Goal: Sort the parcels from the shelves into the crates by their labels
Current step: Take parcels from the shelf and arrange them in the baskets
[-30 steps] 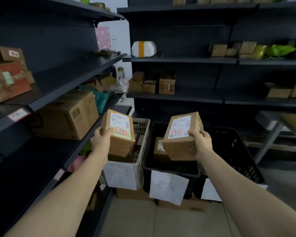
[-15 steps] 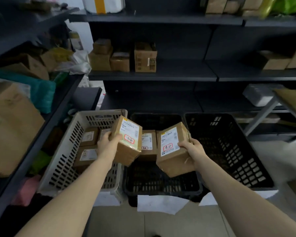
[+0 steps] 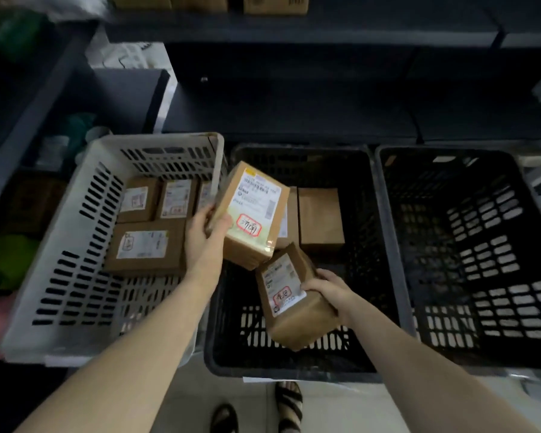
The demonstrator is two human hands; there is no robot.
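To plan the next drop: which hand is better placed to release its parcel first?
Probably the right hand: its parcel hangs low inside the middle black crate; the left hand's parcel is higher, over a crate rim.

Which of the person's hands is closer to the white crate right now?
Left. The left hand, gripping one parcel, is at the white crate's right wall; the right hand holds a second parcel over the middle black crate.

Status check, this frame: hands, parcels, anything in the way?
Left hand grips upper parcel, beside white crate. Right hand grips lower parcel over middle black crate. Nothing blocking either crate.
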